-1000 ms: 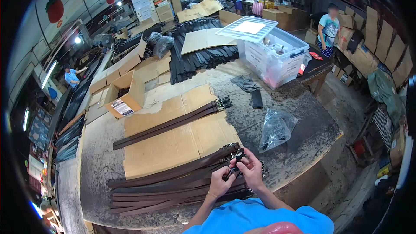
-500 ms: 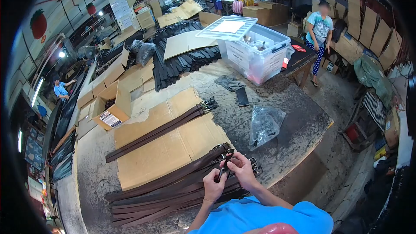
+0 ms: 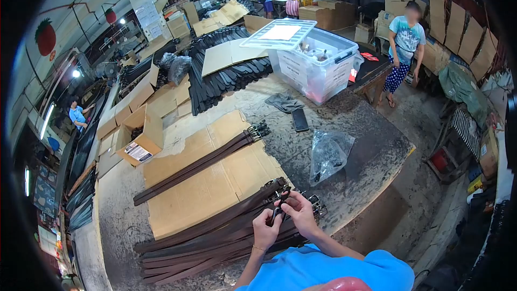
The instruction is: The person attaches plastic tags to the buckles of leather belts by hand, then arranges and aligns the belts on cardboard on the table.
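At the near edge of the table, my left hand (image 3: 266, 230) and my right hand (image 3: 300, 213) are close together, fingers pinched on a dark belt (image 3: 280, 203) near its buckle end. The fingers cover most of that end. Beneath and to the left of my hands lies a fanned pile of dark brown belts (image 3: 210, 240), with metal buckles (image 3: 319, 205) showing just right of my right hand. Farther off, a narrower bundle of brown belts (image 3: 199, 164) rests across a flat cardboard sheet (image 3: 215, 194).
Beyond the belts are a clear plastic bag (image 3: 329, 156), a phone (image 3: 300, 120) and a grey cloth (image 3: 284, 103). A lidded plastic bin (image 3: 312, 70) stands at the far corner; an open carton (image 3: 141, 140) is at left. A person (image 3: 406, 43) is on the right-hand floor.
The person on the right has come nearer, walking along the floor. My hands stay almost in place, with only slight finger movement at the belt.
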`<action>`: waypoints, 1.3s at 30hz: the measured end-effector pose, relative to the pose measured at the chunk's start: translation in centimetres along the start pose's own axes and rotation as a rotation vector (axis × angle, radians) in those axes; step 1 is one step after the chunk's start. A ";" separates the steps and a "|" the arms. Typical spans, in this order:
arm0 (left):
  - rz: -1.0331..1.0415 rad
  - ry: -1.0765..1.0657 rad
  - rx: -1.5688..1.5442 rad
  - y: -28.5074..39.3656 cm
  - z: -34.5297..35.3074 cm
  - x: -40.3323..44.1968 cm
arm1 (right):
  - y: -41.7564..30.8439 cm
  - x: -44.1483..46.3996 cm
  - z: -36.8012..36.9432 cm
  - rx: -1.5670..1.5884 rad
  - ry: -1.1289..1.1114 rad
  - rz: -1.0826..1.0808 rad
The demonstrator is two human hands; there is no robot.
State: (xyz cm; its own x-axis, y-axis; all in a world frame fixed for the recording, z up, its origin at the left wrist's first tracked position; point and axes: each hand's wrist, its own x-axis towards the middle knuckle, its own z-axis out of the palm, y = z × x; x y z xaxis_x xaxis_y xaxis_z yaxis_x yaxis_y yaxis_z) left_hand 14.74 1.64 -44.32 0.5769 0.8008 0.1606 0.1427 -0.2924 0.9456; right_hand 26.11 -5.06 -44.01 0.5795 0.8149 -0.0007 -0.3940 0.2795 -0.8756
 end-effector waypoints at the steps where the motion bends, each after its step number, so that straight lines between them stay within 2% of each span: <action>1: 0.002 -0.001 0.001 0.0 0.0 0.1 | 0.1 0.0 -0.1 0.001 0.001 -0.002; 13: -0.010 -0.058 0.038 0.5 -0.2 0.2 | -0.6 0.6 -0.6 0.014 -0.036 -0.050; 18: -0.050 -0.095 0.051 0.5 -0.3 0.3 | -1.1 0.8 -0.9 0.102 -0.054 0.063; 22: -0.039 -0.111 0.056 0.3 -0.1 0.4 | -1.6 0.4 -0.3 0.113 -0.007 -0.029; 24: 0.029 -0.023 -0.054 0.5 0.4 0.5 | -0.4 0.9 -1.4 -0.221 -0.174 -0.146; 25: 0.028 -0.026 -0.054 0.6 0.4 0.6 | -0.2 0.9 -1.6 -0.221 -0.171 -0.146; 27: -0.015 -0.041 -0.105 0.9 0.3 0.6 | -0.2 0.8 -1.8 -0.017 -0.252 -0.004; 31: -0.038 -0.060 -0.072 1.2 -0.1 0.6 | -0.3 1.1 -1.9 -0.121 -0.263 -0.093; 33: 0.036 -0.088 -0.006 0.6 0.0 0.7 | -1.1 0.9 -1.7 -0.047 -0.194 0.013; 39: -0.019 -0.148 -0.004 0.1 -0.4 1.0 | -0.8 1.1 -2.2 -0.053 -0.188 0.056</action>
State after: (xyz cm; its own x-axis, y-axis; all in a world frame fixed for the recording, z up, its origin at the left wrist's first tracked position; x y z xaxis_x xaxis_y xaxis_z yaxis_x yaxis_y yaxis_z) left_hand 15.04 2.59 -43.98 0.6862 0.7205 0.0998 0.1516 -0.2758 0.9492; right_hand 28.62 -5.49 -44.37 0.4125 0.9103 0.0355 -0.3808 0.2077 -0.9010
